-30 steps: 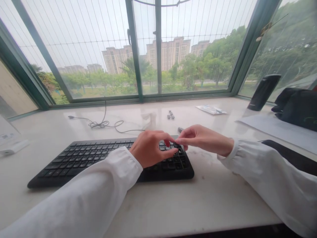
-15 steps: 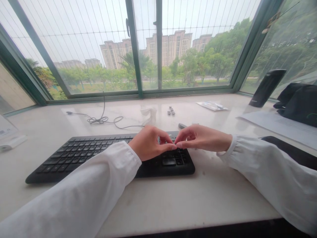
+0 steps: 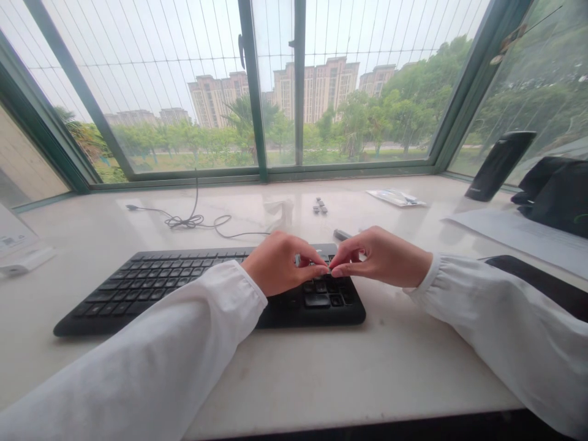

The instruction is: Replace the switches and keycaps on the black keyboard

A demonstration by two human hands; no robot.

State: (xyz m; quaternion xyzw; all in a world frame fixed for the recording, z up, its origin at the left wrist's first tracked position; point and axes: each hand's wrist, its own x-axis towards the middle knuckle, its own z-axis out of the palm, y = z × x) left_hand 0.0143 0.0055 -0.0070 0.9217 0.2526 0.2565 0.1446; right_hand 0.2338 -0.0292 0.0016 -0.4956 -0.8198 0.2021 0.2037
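The keyboard is laid w/ long axis left-right along the sill. Over its right end, L hand and R hand are held tips toward each other, fingers pinched narrow; anything held is too small to tell. Vs. prev. frame, R hand is curled further down. Small dark bits are seen behind the keyboard.

A black computer keyboard lies flat, its right-end keys partly hidden from view.

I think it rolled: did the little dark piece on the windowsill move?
No, the small dark piece keeps its place near the little pile of pieces.
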